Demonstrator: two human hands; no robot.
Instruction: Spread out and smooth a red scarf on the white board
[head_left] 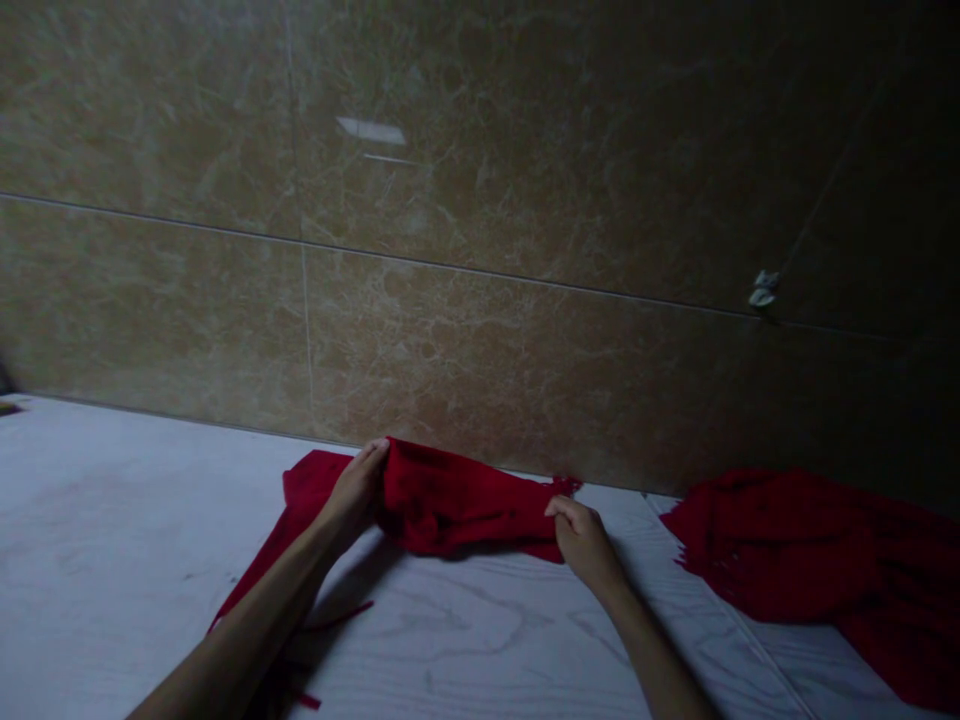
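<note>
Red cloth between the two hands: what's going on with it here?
A person is holding a piece of red cloth stretched between both hands over a pale wood-grain surface, close to a tiled wall. The left hand grips it by its upper edge, the right hand by the end nearer a second red cloth. That one lies bunched off to the right, with neither hand on it.

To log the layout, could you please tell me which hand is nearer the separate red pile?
Right: the right hand is left of the red pile, not touching; the left hand is farther left.
</note>
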